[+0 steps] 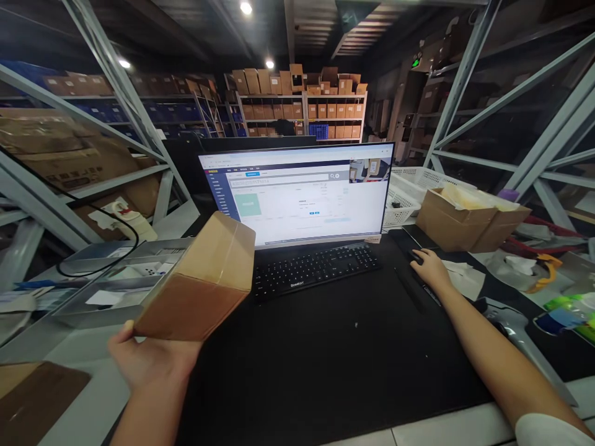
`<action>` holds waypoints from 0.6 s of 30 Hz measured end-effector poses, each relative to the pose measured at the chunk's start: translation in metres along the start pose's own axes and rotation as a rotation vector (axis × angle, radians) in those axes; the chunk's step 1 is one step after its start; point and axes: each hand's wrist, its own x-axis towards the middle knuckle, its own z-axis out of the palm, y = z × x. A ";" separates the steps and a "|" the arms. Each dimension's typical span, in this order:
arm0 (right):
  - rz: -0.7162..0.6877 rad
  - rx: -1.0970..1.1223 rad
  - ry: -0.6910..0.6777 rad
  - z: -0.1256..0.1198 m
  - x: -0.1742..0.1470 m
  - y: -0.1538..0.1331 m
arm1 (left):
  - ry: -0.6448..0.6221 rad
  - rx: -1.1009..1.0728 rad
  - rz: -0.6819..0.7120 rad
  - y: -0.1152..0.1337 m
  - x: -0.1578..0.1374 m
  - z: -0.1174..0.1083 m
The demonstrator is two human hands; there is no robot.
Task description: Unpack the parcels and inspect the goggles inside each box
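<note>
My left hand [155,359] grips a brown cardboard box [204,279] from below, thumb along its near left edge. The box is tilted and held above the left part of the desk, in front of the lower left of the monitor [288,214]; fingers under it are hidden. At the right, my right hand [428,269] is closed over a dark computer mouse [413,257], mostly covered by the palm. Between the hands lies a black keyboard [320,269]. The lit monitor shows a page with a small pop-up and a camera picture in its upper right corner.
A barcode scanner [506,322] lies beside my right forearm. Open cartons [458,217], a white basket [400,204] and a tape roll [520,269] stand at the right. Grey trays [111,310] and another carton [39,396] are at the left. Metal frames flank the desk.
</note>
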 end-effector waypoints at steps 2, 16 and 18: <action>0.000 0.003 -0.002 0.001 0.000 0.001 | 0.013 -0.037 0.047 0.000 -0.001 0.002; -0.023 -0.012 0.028 0.003 0.000 0.003 | 0.086 -0.142 -0.011 0.000 0.006 -0.001; -0.022 -0.013 0.033 0.003 -0.001 0.003 | 0.074 -0.141 -0.010 0.000 0.007 -0.003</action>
